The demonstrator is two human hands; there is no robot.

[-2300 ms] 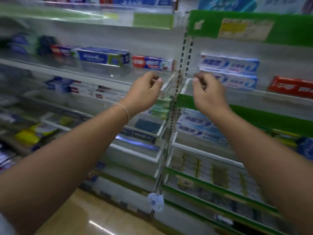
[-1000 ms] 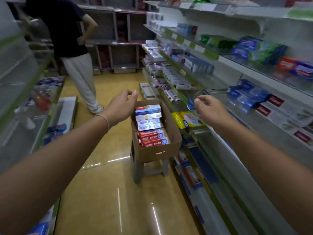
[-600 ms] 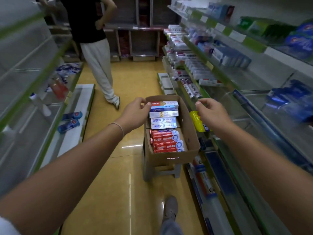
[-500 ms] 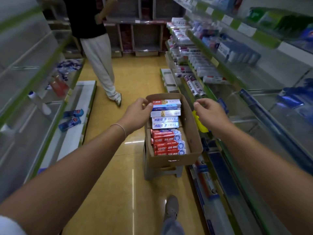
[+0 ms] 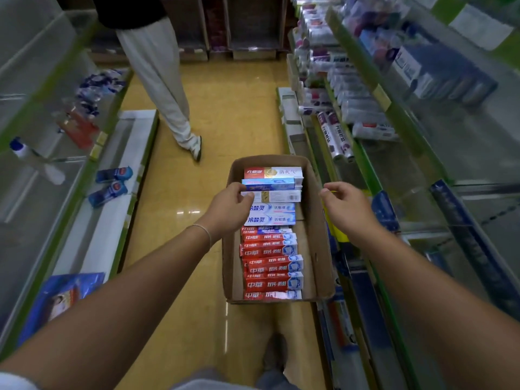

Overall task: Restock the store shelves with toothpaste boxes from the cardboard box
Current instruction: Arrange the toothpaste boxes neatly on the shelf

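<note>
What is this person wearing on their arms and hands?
Both forearms are bare and neither hand is gloved. The left hand has a thin, pale bracelet round its wrist. The right hand shows no ring, watch or band. A light sleeve edge shows at the left upper arm.

Open brown cardboard box [image 5: 316,220] mid-aisle on glossy yellow floor [image 5: 225,108], just left of right-hand glass store shelves [image 5: 394,170]. Inside box: row of long toothpaste boxes [image 5: 271,250] stacked crosswise, near end to far end. Left hand [image 5: 229,209] over box's left rim, touching boxes at far half. Right hand [image 5: 344,208] over right rim. Second shelf run [image 5: 56,178] left of aisle. Standing person [image 5: 157,74] beyond box, far left.
</note>
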